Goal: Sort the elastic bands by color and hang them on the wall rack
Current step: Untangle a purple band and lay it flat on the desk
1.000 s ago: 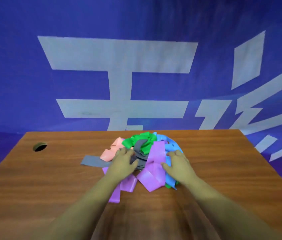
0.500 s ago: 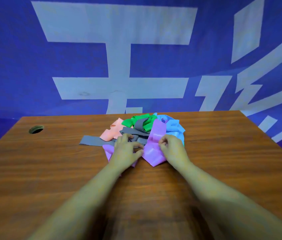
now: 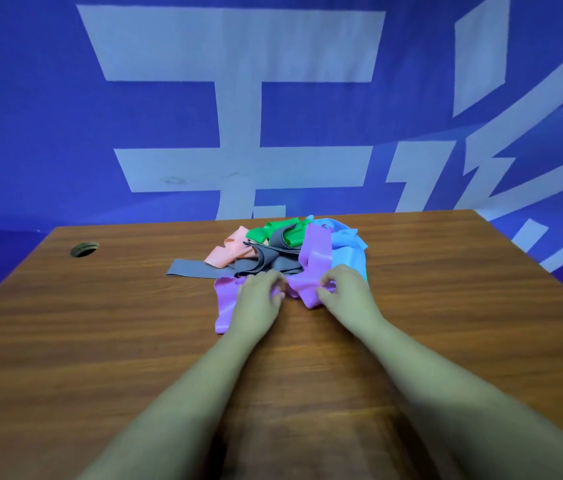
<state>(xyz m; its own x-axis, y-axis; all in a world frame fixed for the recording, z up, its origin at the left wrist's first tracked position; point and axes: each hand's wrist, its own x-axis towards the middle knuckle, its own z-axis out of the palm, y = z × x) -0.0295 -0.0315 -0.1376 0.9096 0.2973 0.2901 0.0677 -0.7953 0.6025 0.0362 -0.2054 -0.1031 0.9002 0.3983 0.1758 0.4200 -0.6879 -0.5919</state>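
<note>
A tangled pile of elastic bands lies near the far middle of the wooden table. It holds a purple band, a grey band, a pink band, a green band and a light blue band. My left hand and my right hand are at the near edge of the pile. Each pinches the purple band, with a crumpled stretch of it between them. More purple band spreads out to the left of my left hand. No wall rack is in view.
A round cable hole sits in the table's far left corner. A blue banner with large white characters hangs right behind the table's far edge. The table's right edge runs diagonally at the right of the view.
Both hands went from resting on the pile to pinching the purple band at its near edge and have drawn slightly toward me. The view has tilted down.
</note>
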